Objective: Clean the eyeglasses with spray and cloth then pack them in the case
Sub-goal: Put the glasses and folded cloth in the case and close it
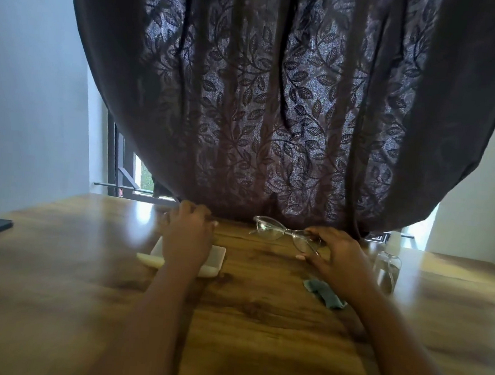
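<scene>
From the head view, clear-framed eyeglasses [284,233] are held just above the far middle of the glossy wooden table [261,318], pinched at their right end by the curled fingers of the right hand [335,250]. The left hand [187,233] is stretched over a flat white rectangular case [215,260]; whether anything is gripped cannot be told. A crumpled teal cloth [325,293] is seen near the right wrist, and a clear spray bottle [388,265] stands further right. A dark leaf-patterned curtain [274,102] hangs behind.
</scene>
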